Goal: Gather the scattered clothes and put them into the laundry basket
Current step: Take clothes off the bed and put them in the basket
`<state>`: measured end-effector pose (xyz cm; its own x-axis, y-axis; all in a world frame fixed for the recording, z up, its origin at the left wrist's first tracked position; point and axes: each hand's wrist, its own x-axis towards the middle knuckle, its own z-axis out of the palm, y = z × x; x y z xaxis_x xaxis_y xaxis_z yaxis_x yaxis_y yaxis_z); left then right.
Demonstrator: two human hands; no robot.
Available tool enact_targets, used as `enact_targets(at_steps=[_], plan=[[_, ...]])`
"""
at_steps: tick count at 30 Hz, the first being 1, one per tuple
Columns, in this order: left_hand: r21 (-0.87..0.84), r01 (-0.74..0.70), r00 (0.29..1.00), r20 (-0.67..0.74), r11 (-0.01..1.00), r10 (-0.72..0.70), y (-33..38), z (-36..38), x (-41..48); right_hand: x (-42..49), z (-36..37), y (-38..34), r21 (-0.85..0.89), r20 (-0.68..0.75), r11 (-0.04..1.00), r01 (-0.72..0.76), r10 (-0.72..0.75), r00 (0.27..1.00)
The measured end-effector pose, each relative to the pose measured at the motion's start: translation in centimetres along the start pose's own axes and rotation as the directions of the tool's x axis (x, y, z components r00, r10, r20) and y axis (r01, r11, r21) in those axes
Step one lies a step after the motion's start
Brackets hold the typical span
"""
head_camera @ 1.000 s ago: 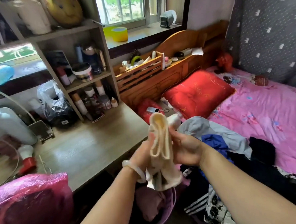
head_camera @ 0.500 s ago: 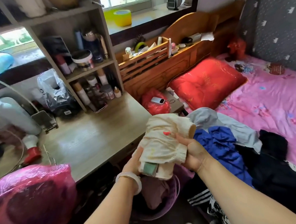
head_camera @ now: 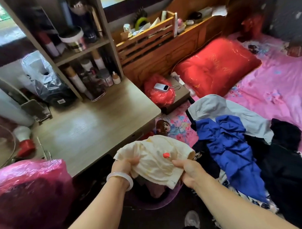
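I see left hand [head_camera: 125,166] and right hand [head_camera: 188,172], fingers curled, gripping cream garment [head_camera: 154,159] above purple basket [head_camera: 158,204]. More clothes [head_camera: 232,145] on bed [head_camera: 277,93], right.

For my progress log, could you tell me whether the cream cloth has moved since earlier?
Yes: the cream cloth has come down from desk-edge height toward the purple basket.

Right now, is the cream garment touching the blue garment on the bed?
Apart. The head view shows the cream garment gripped in both hands, with dark cloth visible between its right edge and the blue garment.
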<state>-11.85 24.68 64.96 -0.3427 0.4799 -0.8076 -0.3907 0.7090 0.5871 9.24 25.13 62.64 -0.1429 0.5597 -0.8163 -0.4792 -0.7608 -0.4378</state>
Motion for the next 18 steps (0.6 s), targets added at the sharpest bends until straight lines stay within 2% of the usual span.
enact_targets(at_steps=[2, 3, 4, 6, 8, 12, 18], plan=[[0.098, -0.047, 0.998, -0.025, 0.994, 0.050, 0.3, -0.4, 1.2, 1.1, -0.1, 2.1, -0.090, -0.052, 0.995, -0.043, 0.039, 0.998], [0.201, -0.061, 0.997, -0.043, 0.978, 0.071, -0.1, 0.9, 3.4, 3.4, -1.4, 3.1, -0.184, -0.094, 0.976, -0.115, 0.099, 0.991], [0.285, -0.075, 0.992, -0.080, 0.956, 0.101, 0.1, 0.8, 3.8, 3.7, -1.5, 4.0, -0.344, -0.120, 0.921, -0.184, 0.152, 0.981], [0.430, -0.050, 0.974, -0.180, 0.902, 0.139, 0.4, 0.1, 3.8, 3.4, -1.6, 5.6, -0.604, -0.151, 0.737, -0.302, 0.267, 0.952], [0.511, -0.020, 0.960, -0.231, 0.859, 0.160, 0.3, 0.3, 4.6, 3.7, -2.6, 6.0, -0.661, -0.197, 0.649, -0.377, 0.335, 0.922], [0.558, -0.032, 0.973, -0.172, 0.830, 0.153, 0.3, 1.0, 5.0, 4.4, -3.5, 5.1, -0.657, -0.182, 0.667, -0.351, 0.311, 0.933], [0.547, -0.114, 0.987, -0.036, 0.829, 0.159, 0.1, 9.3, 6.8, 6.8, -6.2, -0.8, -0.529, -0.194, 0.821, -0.217, 0.132, 0.972]])
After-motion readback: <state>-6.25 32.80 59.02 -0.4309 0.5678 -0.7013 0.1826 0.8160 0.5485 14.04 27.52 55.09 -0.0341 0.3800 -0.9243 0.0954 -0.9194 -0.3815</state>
